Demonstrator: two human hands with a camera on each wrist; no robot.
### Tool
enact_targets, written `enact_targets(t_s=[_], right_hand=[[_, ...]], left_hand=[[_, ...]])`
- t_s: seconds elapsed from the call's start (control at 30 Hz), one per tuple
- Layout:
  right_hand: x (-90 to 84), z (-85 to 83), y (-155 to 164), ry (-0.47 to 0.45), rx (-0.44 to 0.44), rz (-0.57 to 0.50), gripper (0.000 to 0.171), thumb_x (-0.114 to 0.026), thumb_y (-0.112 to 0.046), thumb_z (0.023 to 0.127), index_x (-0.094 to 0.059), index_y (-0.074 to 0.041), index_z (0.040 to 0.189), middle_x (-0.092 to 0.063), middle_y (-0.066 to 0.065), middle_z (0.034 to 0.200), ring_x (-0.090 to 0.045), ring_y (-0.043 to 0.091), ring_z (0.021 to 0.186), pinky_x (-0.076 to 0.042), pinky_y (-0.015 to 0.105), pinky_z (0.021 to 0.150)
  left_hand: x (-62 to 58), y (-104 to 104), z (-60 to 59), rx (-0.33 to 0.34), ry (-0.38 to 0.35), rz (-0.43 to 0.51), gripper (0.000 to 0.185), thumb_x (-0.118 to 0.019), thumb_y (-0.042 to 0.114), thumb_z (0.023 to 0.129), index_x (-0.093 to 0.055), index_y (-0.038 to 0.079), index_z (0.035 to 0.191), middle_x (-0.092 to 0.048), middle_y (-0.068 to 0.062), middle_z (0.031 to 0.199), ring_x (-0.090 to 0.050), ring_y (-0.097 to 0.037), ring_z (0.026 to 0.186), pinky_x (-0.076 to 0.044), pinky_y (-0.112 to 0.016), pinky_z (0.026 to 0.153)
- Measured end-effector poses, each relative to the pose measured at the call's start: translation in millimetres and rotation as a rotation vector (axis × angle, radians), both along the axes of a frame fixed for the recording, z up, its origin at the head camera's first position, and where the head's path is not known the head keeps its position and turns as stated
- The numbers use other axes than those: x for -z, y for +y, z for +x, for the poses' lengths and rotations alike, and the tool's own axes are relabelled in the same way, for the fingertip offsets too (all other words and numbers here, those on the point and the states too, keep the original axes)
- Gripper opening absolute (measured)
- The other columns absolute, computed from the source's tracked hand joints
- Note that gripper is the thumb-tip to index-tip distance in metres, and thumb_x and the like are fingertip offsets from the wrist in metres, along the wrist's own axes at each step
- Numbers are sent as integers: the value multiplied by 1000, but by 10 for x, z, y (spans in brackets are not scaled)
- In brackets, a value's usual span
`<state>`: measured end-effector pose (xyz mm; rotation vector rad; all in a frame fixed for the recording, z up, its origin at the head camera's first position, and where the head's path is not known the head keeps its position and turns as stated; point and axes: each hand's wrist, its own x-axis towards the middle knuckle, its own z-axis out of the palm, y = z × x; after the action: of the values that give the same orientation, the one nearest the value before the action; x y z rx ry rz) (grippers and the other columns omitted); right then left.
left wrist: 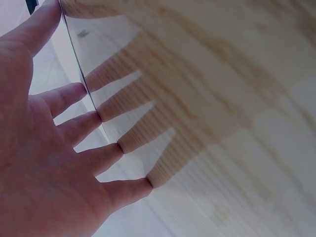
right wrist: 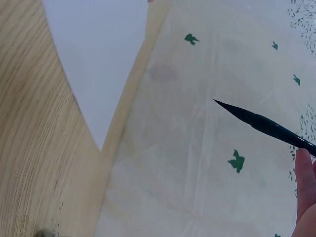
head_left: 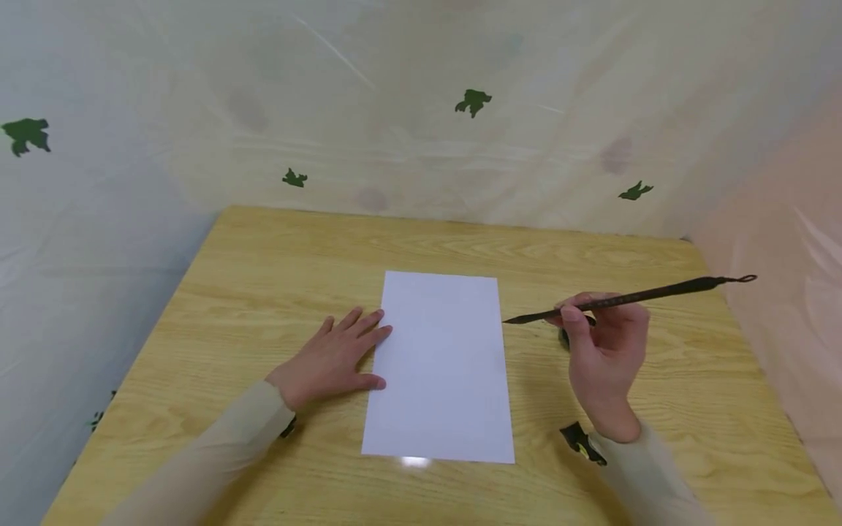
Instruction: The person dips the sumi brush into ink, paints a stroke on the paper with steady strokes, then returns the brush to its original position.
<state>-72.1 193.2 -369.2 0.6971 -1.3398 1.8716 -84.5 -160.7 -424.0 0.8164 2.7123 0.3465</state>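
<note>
A white sheet of paper (head_left: 441, 372) is laid flat on a wood-grained table (head_left: 697, 380), with its longer sides running away from the person. Its left edge is touched by the left hand (head_left: 332, 361), which is set palm down with the fingers spread apart and nearly straight. The tips of the thumb and index finger are placed just over the paper's margin, while the outer fingers are rested on the wood beside it. In the left wrist view the spread fingers are mirrored in the glossy tabletop.

A dark brush (head_left: 647, 294) is pinched between the thumb and fingers of the right hand (head_left: 608, 358), which is raised over the table to the right of the paper. The pointed tip is directed to the left, and in the head view it is seen at the sheet's right edge; in the right wrist view it is shown well apart from the paper. The looped end is pointed to the right and slightly upward.

Behind the right hand a small dark object (head_left: 564, 338) is mostly hidden, and what it is cannot quite be made out. The table is bordered by pale sheeting (head_left: 395, 131), on which green bird shapes (head_left: 473, 103) are printed.
</note>
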Motion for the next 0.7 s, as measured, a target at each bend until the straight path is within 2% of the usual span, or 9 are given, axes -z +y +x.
enact_targets(t_s=[0.23, 0.7], right_hand=[[22, -39, -142, 10, 1, 102, 38, -71, 5, 94, -40, 23, 109, -66, 19, 98, -70, 23, 84, -62, 28, 75], [16, -84, -394, 22, -21, 110, 44, -72, -2, 96, -39, 24, 107, -66, 18, 97, -70, 22, 84, -62, 28, 74]], left_hand=[[4, 11, 9, -13, -13, -1, 87, -72, 59, 91, -40, 17, 161, -26, -7, 170, -16, -41, 157, -19, -73, 116], [-4, 15, 27, -5, -6, 18, 87, -73, 58, 91, -41, 15, 160, -27, -9, 170, -17, -41, 156, -21, -73, 116]])
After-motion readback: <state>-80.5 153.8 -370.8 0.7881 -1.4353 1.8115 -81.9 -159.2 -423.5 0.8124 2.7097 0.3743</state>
